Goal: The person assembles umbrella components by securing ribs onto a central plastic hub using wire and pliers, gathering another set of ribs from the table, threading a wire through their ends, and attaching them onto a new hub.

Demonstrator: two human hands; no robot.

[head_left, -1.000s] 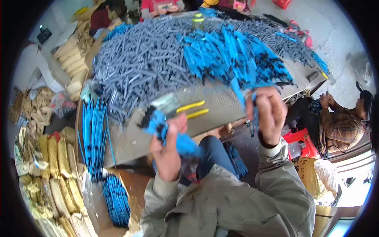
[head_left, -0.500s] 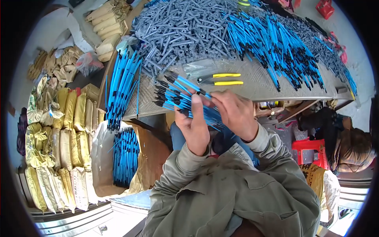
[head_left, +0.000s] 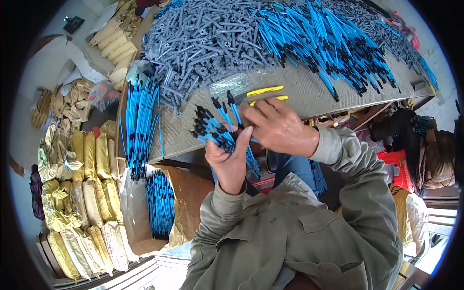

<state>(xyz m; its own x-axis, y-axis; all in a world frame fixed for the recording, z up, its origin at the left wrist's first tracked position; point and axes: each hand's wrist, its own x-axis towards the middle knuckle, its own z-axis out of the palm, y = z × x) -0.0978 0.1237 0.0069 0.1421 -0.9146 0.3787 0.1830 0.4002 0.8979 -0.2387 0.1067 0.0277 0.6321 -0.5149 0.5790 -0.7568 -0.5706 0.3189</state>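
Left hand [head_left: 226, 163] closed round black-tipped blue rods [head_left: 212, 127], right hand [head_left: 280, 127] curled palm-down beside it, hold unclear

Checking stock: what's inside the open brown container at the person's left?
Inside the open brown container: a bunch of thin blue rods with black fittings. What lies beneath them is covered and cannot be seen.

One left hand [head_left: 226, 164], one right hand [head_left: 282, 128] and one hand-held bundle of blue rods [head_left: 212, 128] show, with two yellow handles [head_left: 265, 90], one open brown container [head_left: 186, 194] and one red stool [head_left: 397, 158]. The grey tubes [head_left: 208, 43] are too many to count.
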